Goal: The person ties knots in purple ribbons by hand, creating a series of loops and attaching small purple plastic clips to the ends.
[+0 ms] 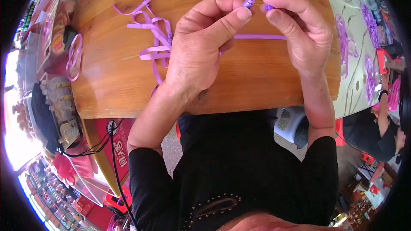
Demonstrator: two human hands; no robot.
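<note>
Above the far part of the wooden table [257, 77], my two hands are raised close together, fingertips a small gap apart. Between thumb and forefinger my left hand [199, 42] pinches a small twisted purple ribbon end [248, 2]. My right hand [306, 34] pinches another small rolled bit of purple ribbon [268, 7]. Whether both bits belong to one strip cannot be made out. A flat strip of lilac ribbon [261, 37] runs behind my hands. Loose loops of the same ribbon [156, 34] lie on the tabletop left of my left hand, which partly hides them.
More ribbon hangs at the table's left edge [74, 57]. On the right is a white marbled table [351, 85] with purple ribbon bundles [370, 26]. A person in black [372, 128] sits beside it. A black cable [114, 162] hangs at the lower left.
</note>
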